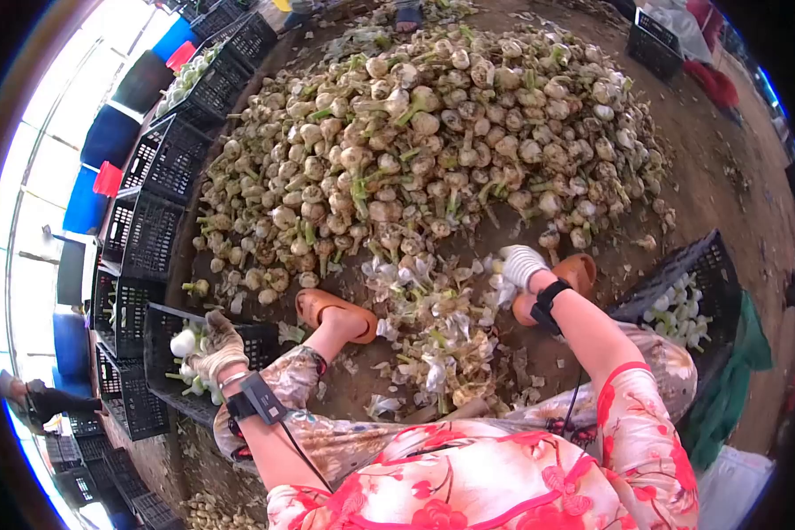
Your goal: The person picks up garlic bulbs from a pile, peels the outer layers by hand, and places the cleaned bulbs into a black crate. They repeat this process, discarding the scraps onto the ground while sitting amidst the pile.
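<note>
A big heap of unpeeled garlic bulbs [424,141] with stems covers the ground ahead. My left hand [216,349], in a dirty glove, is closed on a white peeled bulb [184,344] over the black crate [163,353] at the left, which holds more white bulbs. My right hand [523,265], in a striped white glove, is low beside the right orange clog, near loose pale skins; its fingers are bent and largely hidden, so what they hold cannot be made out. Peeled skins and trimmings [442,353] lie between my feet.
Another black crate [715,274] with white bulbs [680,314] stands at my right, beside green cloth [733,380]. Stacked black crates [150,230] line the left side, with blue bins and red containers. Parts of other people show at the top and left edges.
</note>
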`<state>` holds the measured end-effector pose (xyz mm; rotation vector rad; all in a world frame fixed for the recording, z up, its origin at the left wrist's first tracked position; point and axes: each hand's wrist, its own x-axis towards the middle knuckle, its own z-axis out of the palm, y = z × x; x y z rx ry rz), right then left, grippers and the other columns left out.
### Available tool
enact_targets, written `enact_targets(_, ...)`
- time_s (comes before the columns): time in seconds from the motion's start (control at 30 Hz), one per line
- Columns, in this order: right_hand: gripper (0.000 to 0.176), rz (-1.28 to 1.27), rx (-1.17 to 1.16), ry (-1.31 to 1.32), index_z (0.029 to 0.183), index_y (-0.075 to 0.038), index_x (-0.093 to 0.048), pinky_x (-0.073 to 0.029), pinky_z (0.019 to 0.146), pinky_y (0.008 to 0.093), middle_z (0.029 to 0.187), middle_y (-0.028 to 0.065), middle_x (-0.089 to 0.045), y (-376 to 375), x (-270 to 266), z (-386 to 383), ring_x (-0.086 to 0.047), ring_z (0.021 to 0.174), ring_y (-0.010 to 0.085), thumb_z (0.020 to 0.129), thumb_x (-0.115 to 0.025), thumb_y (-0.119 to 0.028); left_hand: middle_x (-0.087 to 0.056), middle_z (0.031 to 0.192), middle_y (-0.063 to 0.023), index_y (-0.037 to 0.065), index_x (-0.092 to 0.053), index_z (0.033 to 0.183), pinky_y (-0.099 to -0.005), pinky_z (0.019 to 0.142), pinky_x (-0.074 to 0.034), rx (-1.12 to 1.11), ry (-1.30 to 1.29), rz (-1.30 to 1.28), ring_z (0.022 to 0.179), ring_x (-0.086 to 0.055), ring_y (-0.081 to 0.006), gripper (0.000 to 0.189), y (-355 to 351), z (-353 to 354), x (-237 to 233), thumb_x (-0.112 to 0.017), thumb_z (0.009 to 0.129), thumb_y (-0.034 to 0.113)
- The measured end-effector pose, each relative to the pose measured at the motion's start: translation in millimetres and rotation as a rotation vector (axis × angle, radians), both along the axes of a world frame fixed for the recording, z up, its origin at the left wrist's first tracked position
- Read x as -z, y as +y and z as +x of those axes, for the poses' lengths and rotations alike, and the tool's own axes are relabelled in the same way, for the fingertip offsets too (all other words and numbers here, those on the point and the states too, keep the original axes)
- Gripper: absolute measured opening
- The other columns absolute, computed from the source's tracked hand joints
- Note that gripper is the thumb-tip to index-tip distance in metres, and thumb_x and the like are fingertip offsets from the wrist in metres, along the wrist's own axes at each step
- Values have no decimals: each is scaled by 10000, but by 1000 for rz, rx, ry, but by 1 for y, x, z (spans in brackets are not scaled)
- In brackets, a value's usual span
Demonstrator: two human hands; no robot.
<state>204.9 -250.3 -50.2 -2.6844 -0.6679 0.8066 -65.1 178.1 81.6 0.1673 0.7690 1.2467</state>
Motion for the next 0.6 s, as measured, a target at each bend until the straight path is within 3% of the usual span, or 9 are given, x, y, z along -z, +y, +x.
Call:
enact_targets(0.03, 377, 52, 23, -15, 922, -22, -623, -463, 753, 409, 953, 198, -599, -5, 8, 14, -568, 873, 354, 722, -532, -328, -597, 936, -150, 33, -535, 1055, -390, 715, -516, -42, -4, -72, 868, -589, -275, 389, 1, 3, 5, -373, 875, 338)
enact_targets(0.07, 389, 101, 60, -163, 992, -44, -606, -447, 794, 415, 1015, 195, -582, -15, 13, 22, -545, 940, 352, 723, -523, -313, -594, 890, -117, 52, -550, 981, -384, 709, -484, 185, -134, -5, 837, -573, -245, 341, 6, 0, 37, -374, 866, 319)
enact_targets(0.13, 472, 43, 250, -138, 1105, -68, -546, -406, 868, 416, 1120, 191, -532, -13, 21, 52, -503, 1029, 345, 714, -546, -332, -565, 794, -79, 74, -554, 888, -352, 636, -462, 341, 11, 40, 734, -543, -214, 233, -19, 42, 58, -451, 844, 278)
enact_targets(0.23, 632, -58, 268, -237, 1199, 2, -444, -337, 961, 392, 1242, 222, -431, -24, 75, 101, -417, 1147, 337, 700, -572, -365, -521, 651, -21, 106, -560, 749, -306, 526, -430, 502, 199, -73, 579, -499, -169, 126, -73, 98, 78, -567, 811, 216)
enact_targets(0.3, 641, -267, 231, -219, 1231, -18, -423, -330, 983, 385, 1260, 188, -433, -6, 45, 119, -413, 1163, 309, 707, -596, -345, -538, 722, -29, 102, -560, 865, -320, 474, -425, 568, 211, -164, 599, -516, -174, 82, -104, 121, 94, -599, 806, 143)
enact_targets(0.37, 605, -285, 310, -171, 1208, -52, -461, -349, 967, 396, 1261, 167, -438, -1, 60, 137, -428, 1150, 297, 704, -611, -351, -549, 758, -58, 107, -526, 1025, -321, 487, -475, 703, 297, -96, 534, -499, -160, 192, -127, 140, 110, -528, 838, 64)
enact_targets(0.43, 594, -291, 338, -232, 1198, -69, -475, -383, 932, 394, 1265, 158, -435, 9, 53, 135, -449, 1131, 290, 700, -620, -359, -571, 834, -92, 88, -437, 1193, -328, 520, -498, 872, 368, -52, 603, -553, -184, 363, -142, 151, 99, -517, 840, 53)
enact_targets(0.57, 627, -446, 310, -165, 1198, -84, -459, -389, 918, 398, 1292, 168, -392, 21, 43, 141, -454, 1120, 290, 668, -656, -355, -579, 927, -161, 88, -391, 1234, -426, 618, -536, 932, 375, -41, 728, -599, -286, 478, -153, 154, 136, -527, 791, -26)
enact_targets(0.6, 595, -424, 221, -311, 1171, -85, -462, -437, 842, 391, 1206, 168, -464, 8, 77, 145, -499, 1061, 290, 666, -660, -330, -586, 959, -160, 68, -409, 1214, -414, 620, -537, 963, 393, -44, 733, -605, -280, 449, -156, 154, 139, -532, 791, -16)
